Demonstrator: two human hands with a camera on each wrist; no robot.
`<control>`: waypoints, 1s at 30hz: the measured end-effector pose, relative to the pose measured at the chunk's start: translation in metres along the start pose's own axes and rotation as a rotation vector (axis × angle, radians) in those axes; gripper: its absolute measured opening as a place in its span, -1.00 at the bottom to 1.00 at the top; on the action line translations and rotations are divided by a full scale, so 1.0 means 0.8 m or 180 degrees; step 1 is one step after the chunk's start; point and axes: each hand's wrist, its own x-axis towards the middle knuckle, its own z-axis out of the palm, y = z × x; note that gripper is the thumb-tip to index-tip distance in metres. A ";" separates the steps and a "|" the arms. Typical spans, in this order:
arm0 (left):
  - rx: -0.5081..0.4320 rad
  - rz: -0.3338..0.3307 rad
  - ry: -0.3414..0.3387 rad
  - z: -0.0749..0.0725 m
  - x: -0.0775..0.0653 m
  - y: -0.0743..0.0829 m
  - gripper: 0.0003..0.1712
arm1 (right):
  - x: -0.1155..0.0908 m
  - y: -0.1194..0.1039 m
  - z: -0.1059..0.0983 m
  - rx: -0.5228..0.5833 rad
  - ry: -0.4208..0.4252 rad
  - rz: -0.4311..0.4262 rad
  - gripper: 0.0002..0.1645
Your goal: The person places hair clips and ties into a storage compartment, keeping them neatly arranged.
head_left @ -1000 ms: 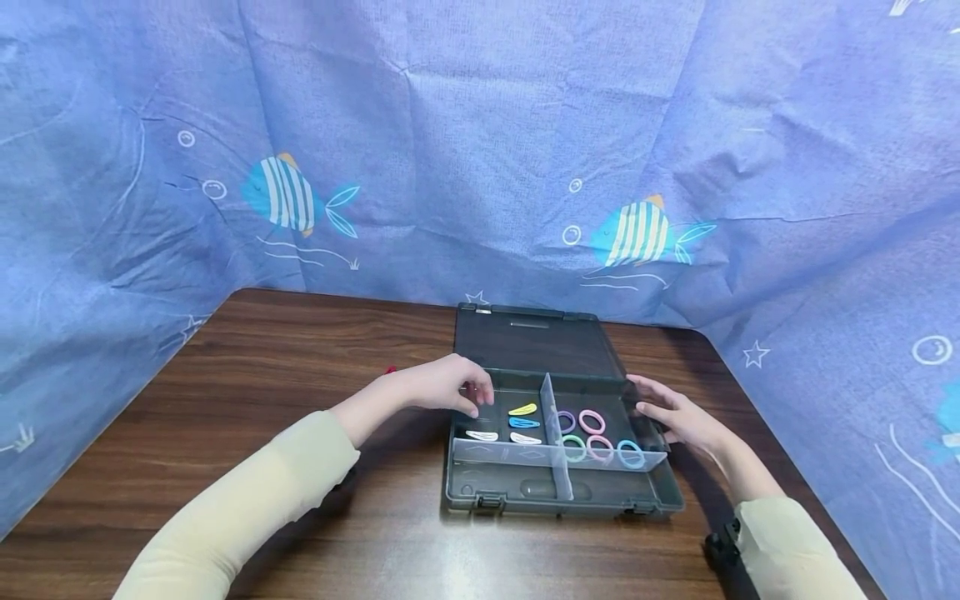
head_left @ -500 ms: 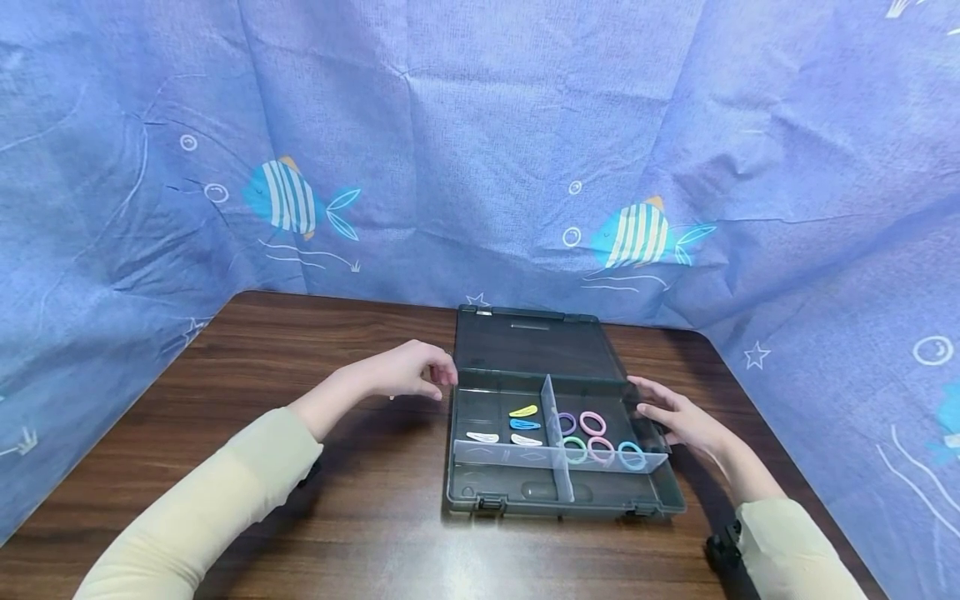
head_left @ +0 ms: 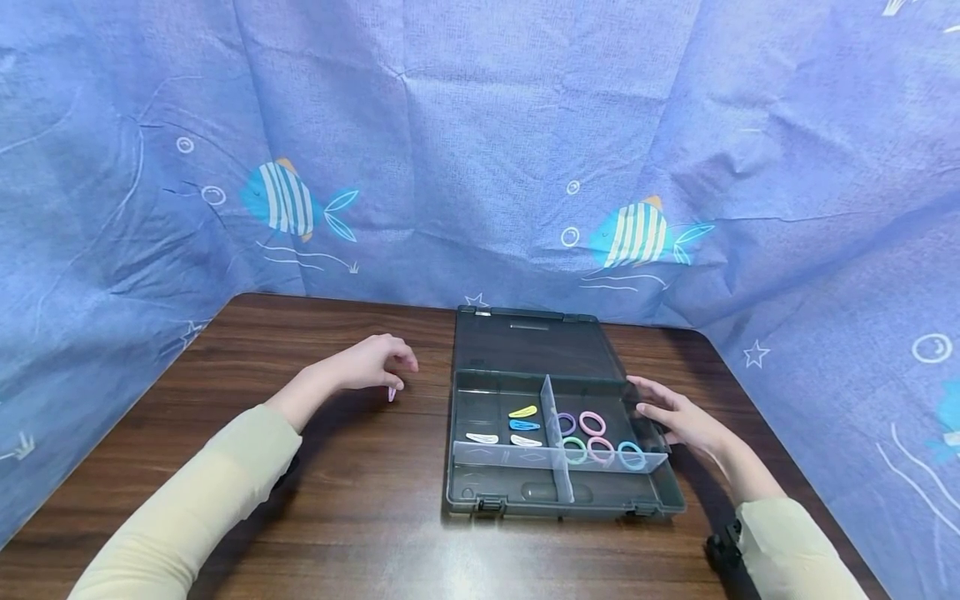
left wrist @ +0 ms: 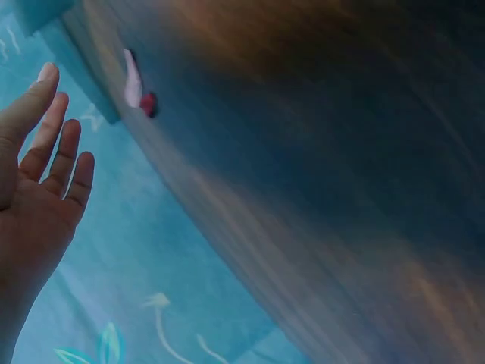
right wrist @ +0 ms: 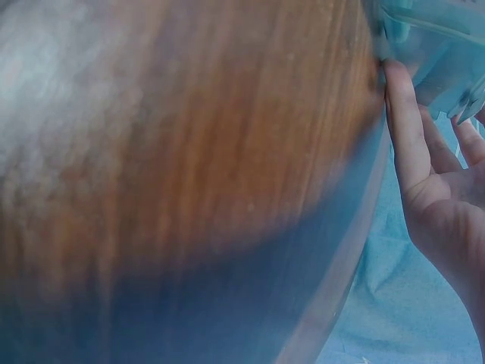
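In the head view my left hand (head_left: 373, 362) hovers over the table left of the box, fingers loosely bent and holding nothing. Just under its fingertips lies a pink snap hair clip (head_left: 392, 393); the left wrist view has this pink clip (left wrist: 132, 79) beside a small red piece (left wrist: 149, 105), both apart from the hand. My right hand (head_left: 686, 421) rests with extended fingers against the right side of the dark translucent divider box (head_left: 491, 493). Inside are a yellow clip (head_left: 522, 412), a blue clip (head_left: 524, 425), two white clips and several ring hair ties (head_left: 592, 423).
The box's lid (head_left: 532, 342) lies folded back toward the far edge. Clear dividers (head_left: 510, 454) split the box into compartments. Brown wooden table (head_left: 360, 508) spreads left and in front. A blue fish-print cloth (head_left: 480, 150) hangs behind.
My left hand has moved left, from above the box's left compartment to beside the pink clip on the table. The right hand has stayed at the box's side.
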 end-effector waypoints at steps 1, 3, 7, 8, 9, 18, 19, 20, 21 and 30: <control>-0.0015 -0.0043 -0.0006 0.001 -0.002 -0.003 -0.70 | 0.000 0.000 0.000 -0.0003 0.0007 0.0001 -0.29; -0.0057 -0.0115 -0.0011 0.002 -0.004 -0.009 -0.71 | 0.000 0.000 0.000 -0.0020 0.0011 0.0000 -0.29; -0.0033 -0.0053 -0.0012 0.005 -0.009 -0.019 -0.74 | 0.000 0.001 -0.001 -0.0043 0.0017 0.0002 -0.30; -0.0032 -0.0038 -0.0008 0.005 -0.010 -0.020 -0.74 | 0.000 0.001 -0.001 -0.0046 0.0012 0.0003 -0.30; -0.0010 -0.0023 -0.0003 0.005 -0.010 -0.022 -0.74 | 0.000 0.001 -0.001 -0.0035 0.0012 0.0010 -0.30; 0.0186 -0.0187 0.0088 0.013 -0.010 -0.039 -0.67 | 0.001 0.003 -0.002 -0.0001 0.0007 0.0009 -0.29; 0.0192 -0.0187 0.0084 0.014 -0.010 -0.040 -0.68 | 0.001 0.003 -0.001 0.0003 0.0005 0.0014 -0.29; 0.0181 -0.0178 0.0077 0.015 -0.011 -0.041 -0.68 | 0.001 0.003 -0.001 0.0019 0.0003 0.0023 -0.29; 0.0161 -0.0174 0.0068 0.015 -0.011 -0.042 -0.69 | 0.001 0.003 -0.001 0.0016 -0.0002 0.0022 -0.29; 0.0121 -0.0236 0.0110 0.020 -0.010 -0.043 -0.78 | 0.001 0.002 -0.002 -0.0010 0.0015 0.0028 -0.30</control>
